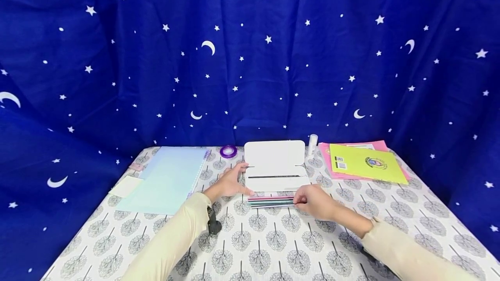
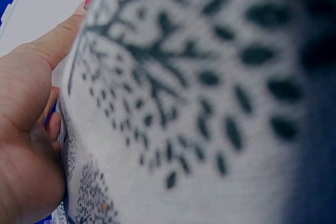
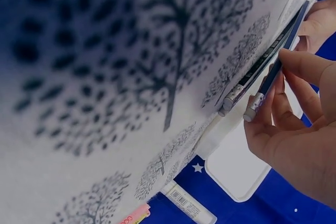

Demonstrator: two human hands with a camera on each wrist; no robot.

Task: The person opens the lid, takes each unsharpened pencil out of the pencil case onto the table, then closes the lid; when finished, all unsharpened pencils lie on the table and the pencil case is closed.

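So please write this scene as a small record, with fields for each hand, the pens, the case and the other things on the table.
left hand: left hand rests at the left end of the pens, fingers straight, beside the case
right hand: right hand pinches the right end of the pens
pens: row of pens lying side by side on the tablecloth, just in front of the case
case: white case, open and flat, one dark pen inside
other things: light blue folder, purple tape roll, yellow booklet on pink paper, small white bottle
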